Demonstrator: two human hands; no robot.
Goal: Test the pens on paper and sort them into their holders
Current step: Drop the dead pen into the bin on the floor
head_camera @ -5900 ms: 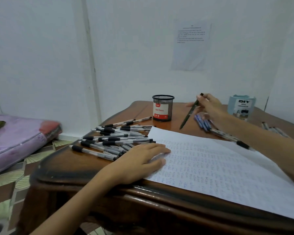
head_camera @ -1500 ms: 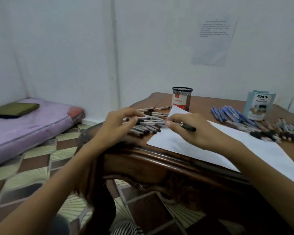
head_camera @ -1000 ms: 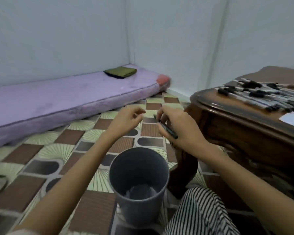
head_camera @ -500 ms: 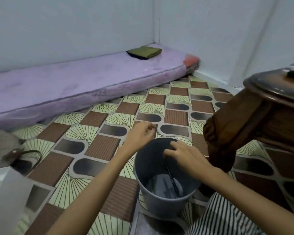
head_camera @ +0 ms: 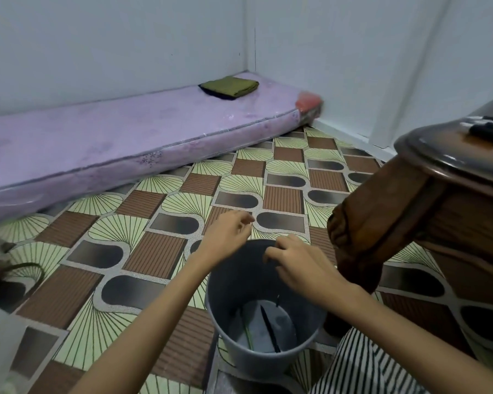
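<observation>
A grey plastic bin (head_camera: 222, 282) stands on the patterned floor beside the wooden table's leg. A dark pen (head_camera: 269, 327) lies inside it on the bottom, next to a thin green one (head_camera: 247, 332). My right hand (head_camera: 299, 264) hovers over the bin's far rim with fingers loosely curled and nothing in them. My left hand (head_camera: 228, 237) hangs just beyond the rim, fingers loosely curled, holding nothing. A few black-capped pens (head_camera: 487, 129) show on the table top at the right edge.
The dark wooden table (head_camera: 444, 194) fills the right side, its carved leg right beside the bin. A purple mattress (head_camera: 125, 137) with a folded green cloth (head_camera: 229, 87) lies along the far wall. My striped trouser leg (head_camera: 362, 362) is at the bottom right.
My right hand has let go of the dark pen, which now lies on the bin's bottom. Both hands have lifted slightly above the rim. My view has swung from the table to the floor.
</observation>
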